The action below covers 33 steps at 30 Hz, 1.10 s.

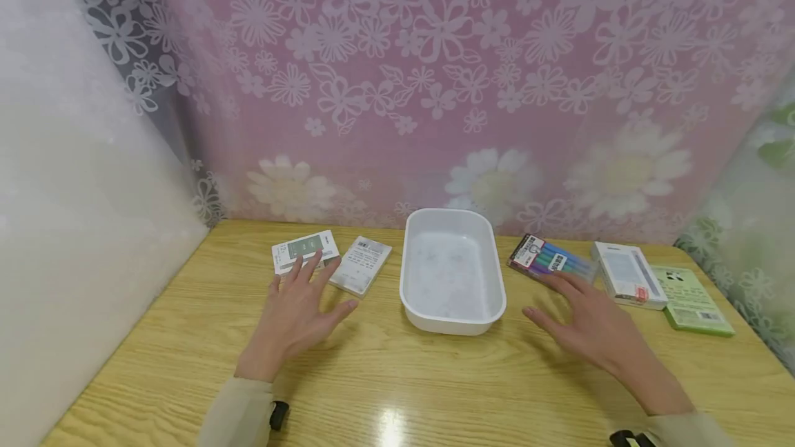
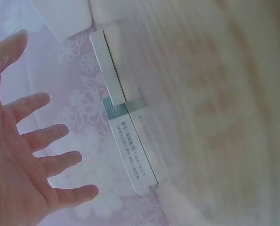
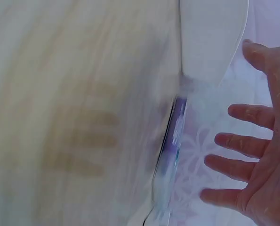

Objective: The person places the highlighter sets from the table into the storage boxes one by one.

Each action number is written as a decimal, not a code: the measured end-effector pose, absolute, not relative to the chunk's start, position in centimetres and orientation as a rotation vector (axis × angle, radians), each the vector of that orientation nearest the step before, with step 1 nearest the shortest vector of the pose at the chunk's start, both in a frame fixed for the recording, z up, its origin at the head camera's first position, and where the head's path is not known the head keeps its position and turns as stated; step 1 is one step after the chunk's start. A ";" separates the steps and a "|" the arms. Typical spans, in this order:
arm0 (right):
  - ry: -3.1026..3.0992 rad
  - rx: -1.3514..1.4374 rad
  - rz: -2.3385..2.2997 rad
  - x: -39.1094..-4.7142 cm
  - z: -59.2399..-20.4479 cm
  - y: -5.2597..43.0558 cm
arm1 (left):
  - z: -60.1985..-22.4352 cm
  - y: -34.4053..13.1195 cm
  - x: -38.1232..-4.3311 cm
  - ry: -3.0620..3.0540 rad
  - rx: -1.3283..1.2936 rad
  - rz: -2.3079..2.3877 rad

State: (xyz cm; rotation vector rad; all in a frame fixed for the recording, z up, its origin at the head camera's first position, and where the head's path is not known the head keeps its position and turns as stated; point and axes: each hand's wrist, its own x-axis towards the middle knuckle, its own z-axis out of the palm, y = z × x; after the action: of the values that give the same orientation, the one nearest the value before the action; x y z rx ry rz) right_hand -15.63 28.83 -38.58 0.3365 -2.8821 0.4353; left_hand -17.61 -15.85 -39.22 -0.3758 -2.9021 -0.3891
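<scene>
My left hand hovers with spread fingers in front of two flat boxes. One is a white box with a grey-green panel, partly behind the fingertips; the other is a pale grey-white box printed with small text. The left wrist view shows the hand apart from both boxes, its palm bare. On the right, my other hand is held above the table, fingers extended, nearest a clear pack of coloured pens. In the right wrist view, a gap separates the fingers from the pen pack.
Between the hands stands a white plastic basin with nothing in it. Right of the pens lie a white box with a clear window and a light-green flat package. A flowered curtain hangs behind the wooden table.
</scene>
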 end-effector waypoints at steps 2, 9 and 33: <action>-2.878 0.341 0.472 -15.9 -38.3 28.1 | -39.1 -15.5 -17.9 -2.889 -0.394 -0.396; -2.848 0.421 0.592 -17.5 -37.7 25.9 | -39.0 -14.5 -19.5 -2.912 -0.431 -0.390; -2.810 0.078 1.780 -21.6 -37.7 24.5 | -39.7 -10.1 -25.3 -3.118 -0.389 -0.357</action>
State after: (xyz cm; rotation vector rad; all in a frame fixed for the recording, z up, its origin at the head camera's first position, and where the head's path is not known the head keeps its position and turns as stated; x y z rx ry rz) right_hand -21.65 24.50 -37.68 0.0776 -2.8096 1.7801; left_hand -25.32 -10.06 -39.71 -0.3894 -3.1178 -0.3569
